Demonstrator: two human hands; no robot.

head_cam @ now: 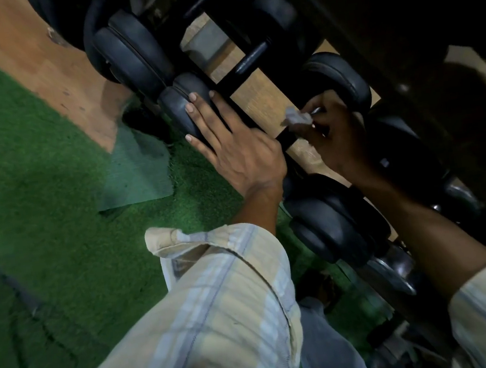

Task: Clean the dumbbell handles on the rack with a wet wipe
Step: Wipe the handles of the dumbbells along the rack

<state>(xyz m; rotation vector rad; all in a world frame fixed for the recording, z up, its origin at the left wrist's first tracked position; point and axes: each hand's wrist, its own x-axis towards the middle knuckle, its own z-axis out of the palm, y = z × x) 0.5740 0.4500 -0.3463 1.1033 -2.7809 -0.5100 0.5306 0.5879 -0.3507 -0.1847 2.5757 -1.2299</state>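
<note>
Black dumbbells lie side by side on a low rack (258,101). My left hand (231,148) rests flat, fingers spread, on the near head (182,105) of one dumbbell. My right hand (337,137) is closed around a crumpled white wet wipe (296,119), pressed on that dumbbell's black handle (286,138), which shows between the two hands. The far head (342,78) of the same dumbbell sits just beyond my right hand. Another dumbbell's handle (250,61) is bare, further up the rack.
More black dumbbell heads (331,227) lie close to my right forearm, larger ones (128,53) at the rack's far end. Green turf (34,180) covers the floor on the left, with a loose flap (138,173) and a brown floor strip (43,65).
</note>
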